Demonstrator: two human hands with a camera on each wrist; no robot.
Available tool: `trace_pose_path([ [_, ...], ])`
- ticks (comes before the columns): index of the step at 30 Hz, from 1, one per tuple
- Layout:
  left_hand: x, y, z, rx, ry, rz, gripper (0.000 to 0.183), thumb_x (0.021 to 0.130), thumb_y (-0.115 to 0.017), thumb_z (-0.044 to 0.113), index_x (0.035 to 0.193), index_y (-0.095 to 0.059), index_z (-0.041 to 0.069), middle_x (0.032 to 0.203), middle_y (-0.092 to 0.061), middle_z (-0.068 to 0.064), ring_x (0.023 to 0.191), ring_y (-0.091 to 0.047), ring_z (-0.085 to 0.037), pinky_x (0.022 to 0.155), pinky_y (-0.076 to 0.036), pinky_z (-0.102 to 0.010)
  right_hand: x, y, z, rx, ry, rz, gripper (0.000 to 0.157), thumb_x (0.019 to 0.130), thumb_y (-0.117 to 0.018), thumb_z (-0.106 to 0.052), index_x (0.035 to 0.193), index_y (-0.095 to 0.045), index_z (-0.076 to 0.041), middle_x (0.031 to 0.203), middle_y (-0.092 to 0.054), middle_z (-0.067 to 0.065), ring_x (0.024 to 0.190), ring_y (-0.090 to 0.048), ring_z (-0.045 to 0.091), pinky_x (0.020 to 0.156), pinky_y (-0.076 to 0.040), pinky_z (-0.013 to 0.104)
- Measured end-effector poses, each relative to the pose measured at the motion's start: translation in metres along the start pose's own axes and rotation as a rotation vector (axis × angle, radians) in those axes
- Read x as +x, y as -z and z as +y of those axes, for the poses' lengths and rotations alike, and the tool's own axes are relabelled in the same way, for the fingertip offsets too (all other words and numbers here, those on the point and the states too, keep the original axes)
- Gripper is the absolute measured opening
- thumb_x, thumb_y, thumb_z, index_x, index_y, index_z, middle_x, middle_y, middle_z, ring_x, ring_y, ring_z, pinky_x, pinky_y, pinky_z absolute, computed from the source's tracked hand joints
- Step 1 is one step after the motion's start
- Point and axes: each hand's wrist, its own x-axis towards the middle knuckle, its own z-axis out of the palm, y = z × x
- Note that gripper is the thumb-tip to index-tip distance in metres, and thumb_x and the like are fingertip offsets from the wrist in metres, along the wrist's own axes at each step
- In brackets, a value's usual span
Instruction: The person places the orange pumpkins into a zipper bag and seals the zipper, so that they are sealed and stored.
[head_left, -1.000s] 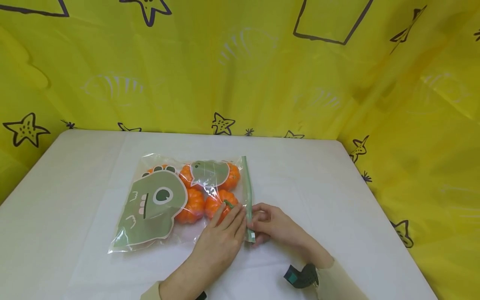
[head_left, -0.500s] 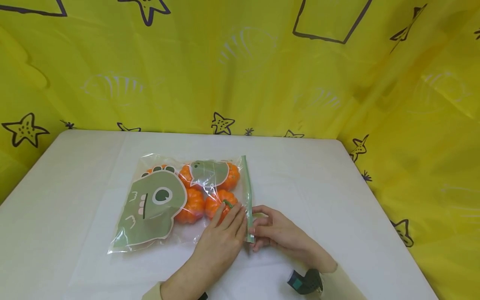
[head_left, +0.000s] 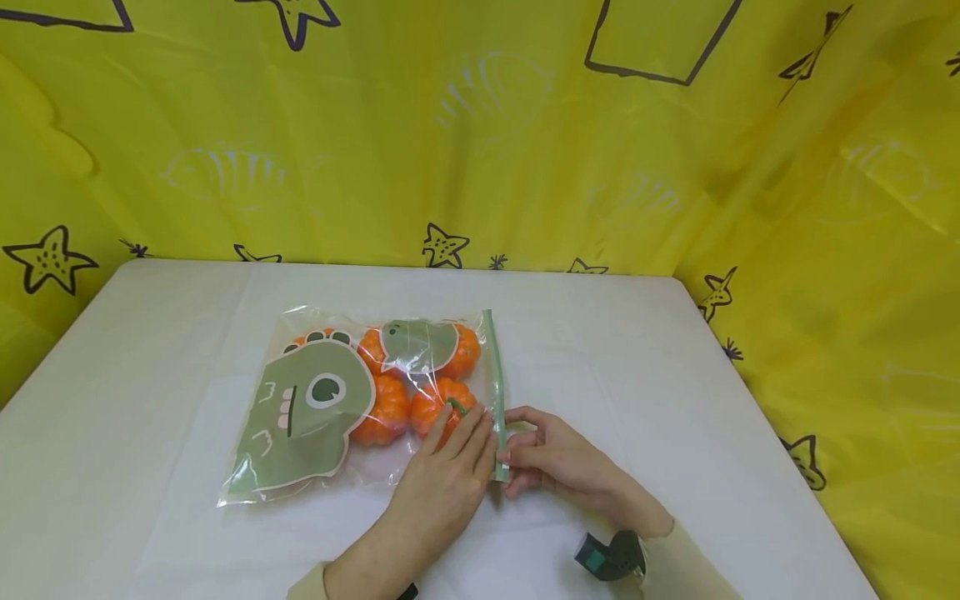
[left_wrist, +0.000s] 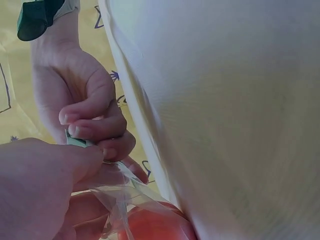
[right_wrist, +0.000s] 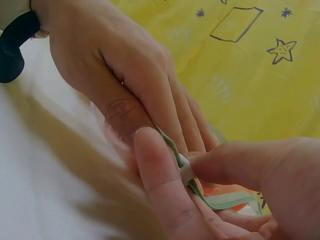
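A clear zip bag [head_left: 258,471] printed with green monster figures lies on the table, its green zip strip [head_left: 493,358] along the right side. Several orange toy pumpkins [head_left: 381,412] fill it. My left hand [head_left: 438,487] lies over the bag's near right part, fingers stretched across one pumpkin; the right wrist view shows its thumb on the other side of the film, pinching the bag beside the strip. At the strip's near end, my right hand [head_left: 562,458] pinches a small white slider [right_wrist: 186,171] between thumb and index finger. In the head view these fingers hide the slider.
A white cloth covers the table [head_left: 660,358]. Yellow curtains [head_left: 360,150] with drawn stars and fish hang behind it and along the right side. A dark wrist device [head_left: 611,557] sits on the right wrist.
My right hand has shifted slightly toward me along the strip's near end, and its fingers now cover the white slider seen earlier. The left hand and bag have barely moved.
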Motion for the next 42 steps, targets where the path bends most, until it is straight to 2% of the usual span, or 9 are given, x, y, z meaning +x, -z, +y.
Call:
trace_pose_path([
  [9, 0.000, -0.001, 0.001, 0.004, -0.003, 0.008, 0.035, 0.094, -0.060, 0.023, 0.128, -0.068, 0.016, 0.139, -0.062, -0.002, 0.139, -0.048, -0.023, 0.116, -0.036, -0.047, 0.009, 0.007, -0.003, -0.057, -0.027, 0.125, 0.059, 0.093, -0.058, -0.001, 0.142, -0.026, 0.008, 0.087, -0.073, 0.002, 0.067, -0.066, 0.011, 0.069, -0.059, 0.024],
  [14, 0.000, 0.000, 0.002, 0.006, -0.004, -0.007, 0.038, 0.094, -0.060, 0.024, 0.131, -0.066, 0.017, 0.140, -0.061, -0.002, 0.139, -0.047, -0.023, 0.116, -0.036, -0.047, 0.015, 0.013, -0.004, -0.089, -0.017, 0.131, 0.057, 0.093, -0.054, 0.001, 0.142, -0.026, 0.008, 0.093, -0.073, 0.005, 0.069, -0.066, 0.012, 0.071, -0.059, 0.026],
  [22, 0.000, 0.000, 0.002, -0.009, 0.000, 0.009, 0.038, 0.095, -0.059, 0.022, 0.131, -0.065, 0.014, 0.140, -0.061, -0.003, 0.138, -0.049, -0.021, 0.116, -0.036, -0.047, 0.026, 0.020, -0.009, -0.100, -0.025, 0.172, 0.054, 0.094, -0.056, 0.000, 0.141, -0.030, 0.006, 0.089, -0.072, 0.004, 0.072, -0.068, 0.014, 0.074, -0.060, 0.029],
  [30, 0.000, 0.001, 0.002, -0.005, -0.001, -0.016, 0.039, 0.095, -0.056, 0.023, 0.133, -0.064, 0.014, 0.144, -0.058, -0.003, 0.140, -0.047, -0.020, 0.116, -0.035, -0.046, 0.035, 0.026, -0.017, -0.146, -0.032, 0.201, 0.055, 0.094, -0.059, -0.002, 0.141, -0.032, 0.006, 0.087, -0.072, 0.002, 0.075, -0.068, 0.013, 0.076, -0.061, 0.030],
  [42, -0.002, -0.001, 0.003, -0.015, -0.007, 0.039, 0.037, 0.094, -0.056, 0.023, 0.127, -0.068, 0.014, 0.139, -0.061, -0.005, 0.138, -0.049, -0.021, 0.116, -0.036, -0.046, 0.051, 0.033, -0.027, -0.207, -0.049, 0.265, 0.052, 0.095, -0.058, -0.003, 0.141, -0.036, 0.005, 0.090, -0.071, 0.006, 0.076, -0.067, 0.014, 0.077, -0.060, 0.029],
])
